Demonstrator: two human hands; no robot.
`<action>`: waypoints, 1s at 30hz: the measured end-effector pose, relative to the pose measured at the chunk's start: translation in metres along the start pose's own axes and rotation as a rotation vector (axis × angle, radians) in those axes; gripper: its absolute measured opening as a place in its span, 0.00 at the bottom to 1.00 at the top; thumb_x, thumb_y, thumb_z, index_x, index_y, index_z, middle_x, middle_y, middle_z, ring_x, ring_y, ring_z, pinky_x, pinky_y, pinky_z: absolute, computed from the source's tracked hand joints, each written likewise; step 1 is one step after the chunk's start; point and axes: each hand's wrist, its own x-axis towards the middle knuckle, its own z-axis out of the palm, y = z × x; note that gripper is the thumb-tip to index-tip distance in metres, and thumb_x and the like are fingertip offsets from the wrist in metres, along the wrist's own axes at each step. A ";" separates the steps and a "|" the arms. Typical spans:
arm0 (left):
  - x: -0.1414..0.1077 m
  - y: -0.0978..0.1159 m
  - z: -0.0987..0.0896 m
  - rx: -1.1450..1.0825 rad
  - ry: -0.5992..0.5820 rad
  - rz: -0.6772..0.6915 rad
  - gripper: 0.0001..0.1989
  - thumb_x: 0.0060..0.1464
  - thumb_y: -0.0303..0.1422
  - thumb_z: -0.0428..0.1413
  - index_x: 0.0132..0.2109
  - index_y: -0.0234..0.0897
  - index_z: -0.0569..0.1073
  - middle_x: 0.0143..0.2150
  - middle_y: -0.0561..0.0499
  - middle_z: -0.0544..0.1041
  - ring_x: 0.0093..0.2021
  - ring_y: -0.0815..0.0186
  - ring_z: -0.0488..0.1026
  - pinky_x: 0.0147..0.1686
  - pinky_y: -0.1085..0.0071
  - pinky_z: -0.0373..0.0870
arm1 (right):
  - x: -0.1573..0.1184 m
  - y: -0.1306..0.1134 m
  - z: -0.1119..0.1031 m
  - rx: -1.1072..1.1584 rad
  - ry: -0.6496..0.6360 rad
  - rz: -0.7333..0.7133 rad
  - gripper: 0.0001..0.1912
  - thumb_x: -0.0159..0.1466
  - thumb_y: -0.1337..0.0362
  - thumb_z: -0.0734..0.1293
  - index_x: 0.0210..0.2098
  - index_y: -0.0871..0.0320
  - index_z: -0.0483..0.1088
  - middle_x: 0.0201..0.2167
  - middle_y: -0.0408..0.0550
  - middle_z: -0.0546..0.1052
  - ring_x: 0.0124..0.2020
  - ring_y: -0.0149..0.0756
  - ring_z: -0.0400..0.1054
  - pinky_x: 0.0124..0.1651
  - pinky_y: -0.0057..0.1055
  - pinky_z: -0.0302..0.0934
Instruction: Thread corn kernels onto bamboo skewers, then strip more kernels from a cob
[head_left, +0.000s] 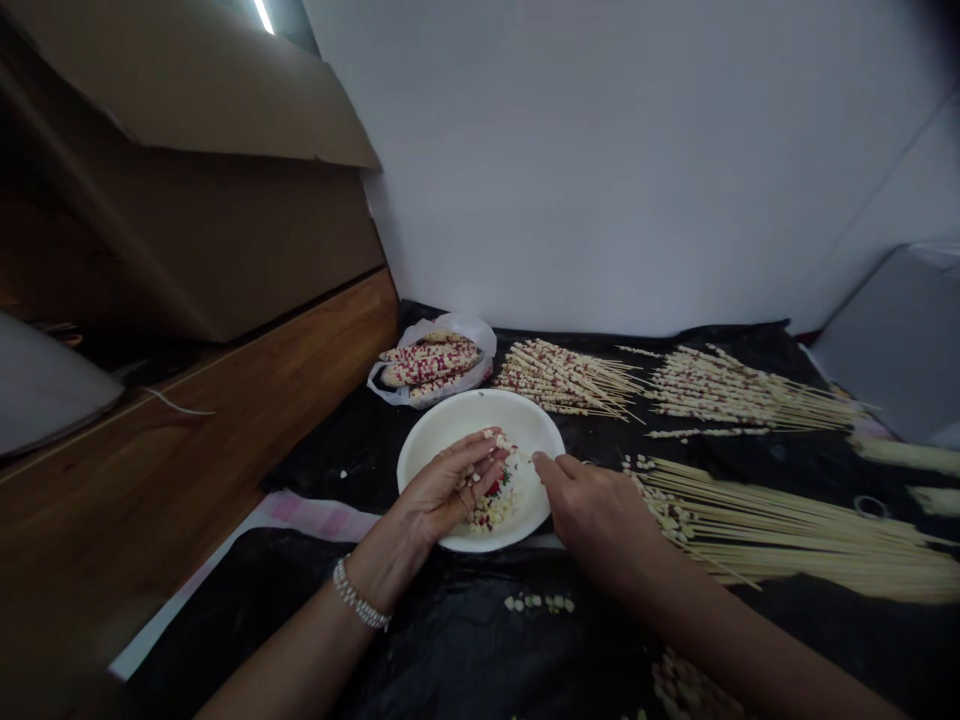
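Observation:
My left hand (pixel 454 485), palm up and cupped over a white bowl (pixel 427 430), holds pale corn kernels (pixel 501 440) at its fingers. Beneath it, loose yellow and dark red kernels (pixel 491 517) lie in the bowl, over a red and green print. At the bowl's right rim is my right hand (pixel 600 510), back upward, thumb and forefinger pinched together. A tiny pale tip shows at that pinch, but what it belongs to is hidden. Beside this hand, bare wooden skewers (pixel 787 520) lie in a bundle, with kernels (pixel 667 510) heaped at their left ends.
Behind the bowl, speckled corn cobs (pixel 431 362) sit in a plastic bag (pixel 480 335). Two piles of kernel-threaded skewers (pixel 562 375) lie along the white wall (pixel 600 170). A short row of kernels (pixel 538 603) rests on the black sheet (pixel 450 640). A cardboard box (pixel 262 230) stands left.

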 end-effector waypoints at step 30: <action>-0.003 0.008 0.000 -0.084 -0.036 -0.018 0.11 0.53 0.17 0.53 0.44 0.25 0.74 0.35 0.42 0.78 0.34 0.66 0.78 0.34 0.76 0.77 | 0.005 0.005 -0.014 0.009 -0.055 0.061 0.11 0.59 0.74 0.61 0.37 0.59 0.72 0.25 0.46 0.72 0.20 0.29 0.60 0.24 0.30 0.37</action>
